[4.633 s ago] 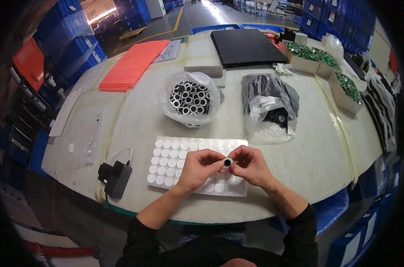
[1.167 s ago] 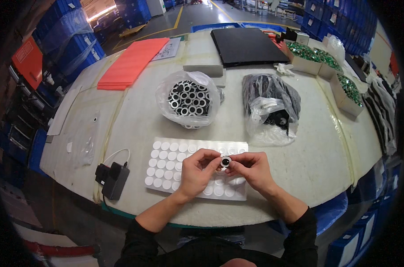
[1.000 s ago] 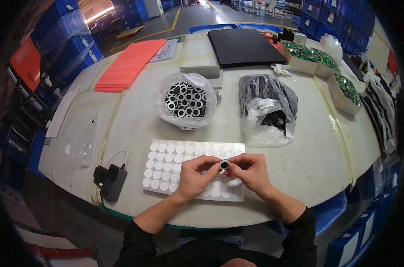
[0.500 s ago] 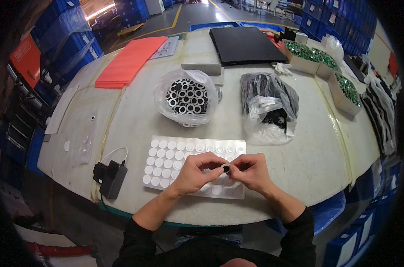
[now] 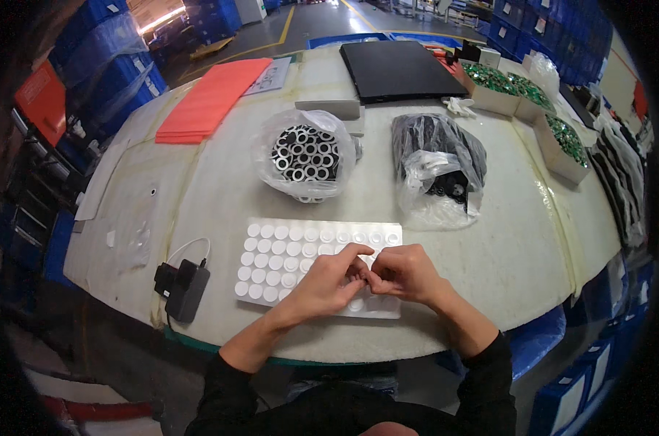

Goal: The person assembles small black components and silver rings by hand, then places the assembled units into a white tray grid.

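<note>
My left hand (image 5: pixel 328 282) and my right hand (image 5: pixel 408 274) meet fingertip to fingertip above the right half of a white tray (image 5: pixel 291 297). Both hands are closed in a pinch. Between them the left fingers hold a small ring with a dark middle, now almost wholly covered by the fingers. What the right fingertips grip, if anything apart from it, is hidden. Rows of round white caps (image 5: pixel 257 275) fill the tray's left side; those toward the right look more like rimmed discs. My hands and wrists cover part of the tray.
Beyond the tray stand a clear bag of black-and-silver rings (image 5: pixel 305 154) and a bag of black parts (image 5: pixel 445 185). A black adapter (image 5: pixel 188 291) with a cable lies left. Farther off are red-orange sheets (image 5: pixel 212 102), a black slab (image 5: pixel 402 70) and boxes of green parts (image 5: pixel 565 145).
The ring, plainly visible between my fingertips before, is now mostly covered. My left fingers have spread upward and curled around it, and my right hand has turned in closer.
</note>
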